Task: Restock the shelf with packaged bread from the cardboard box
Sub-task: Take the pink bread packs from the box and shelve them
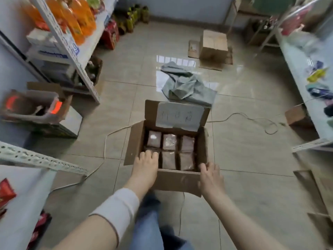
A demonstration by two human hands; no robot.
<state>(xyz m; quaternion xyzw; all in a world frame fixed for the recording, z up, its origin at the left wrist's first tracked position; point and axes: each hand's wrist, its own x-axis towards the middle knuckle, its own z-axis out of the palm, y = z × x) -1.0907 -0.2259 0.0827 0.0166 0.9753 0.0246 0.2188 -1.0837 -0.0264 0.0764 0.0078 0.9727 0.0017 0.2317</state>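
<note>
An open cardboard box (178, 180) stands on the tiled floor right in front of me, its far flap up with a white label. Inside lie several clear-wrapped bread packets (169, 141) in two rows. My left hand (146, 165) reaches over the near-left corner, its fingers pointing down onto the packet there and hiding most of it. My right hand (210, 175) is at the near-right corner, fingers curled over the rim. A white metal shelf (36, 157) juts in at my left with red packets on it.
A grey cloth (185, 83) lies just beyond the box. A second cardboard box (213, 44) sits farther back on flattened card. A white cable (252, 120) trails across the floor. Stocked shelves (72, 51) flank the left, a long shelf (297, 56) the right.
</note>
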